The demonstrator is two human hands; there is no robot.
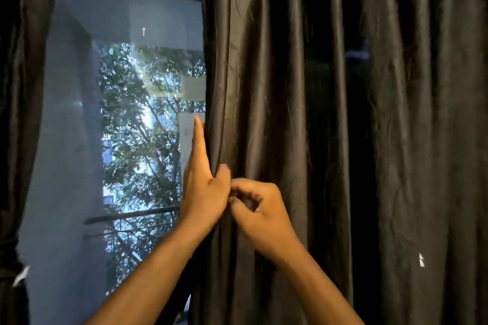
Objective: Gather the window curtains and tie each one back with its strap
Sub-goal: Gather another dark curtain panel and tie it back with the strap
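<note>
A dark, glossy, pleated fabric curtain (330, 113) hangs across the right side of the window and fills well over half of what I can see from here. Its left edge runs almost straight down, just right of the middle of the pane. Both of the person's bare hands are at that edge, at about mid-height.

The left hand (202, 192) stands upright with its fingers (198, 137) straight and pressed along the curtain's edge, pointing up, while its thumb (223, 174) crosses onto the front of the cloth. The edge fold sits between thumb and fingers, so this grip is closed on the curtain.

The right hand (260, 211) is just beside it, touching the left thumb. Its fingers are curled in towards its thumb against the front folds; it looks like a pinch of cloth, but I cannot tell for certain whether fabric is actually caught in that grip.

At the far left a second dark fabric curtain (18, 113) hangs drawn in against the window frame. Between the two, the bare glass window pane (126, 29) shows leafy green trees (140, 124) outside and a dark horizontal railing (132, 215) low down. I cannot make out a tie-back strap anywhere.
</note>
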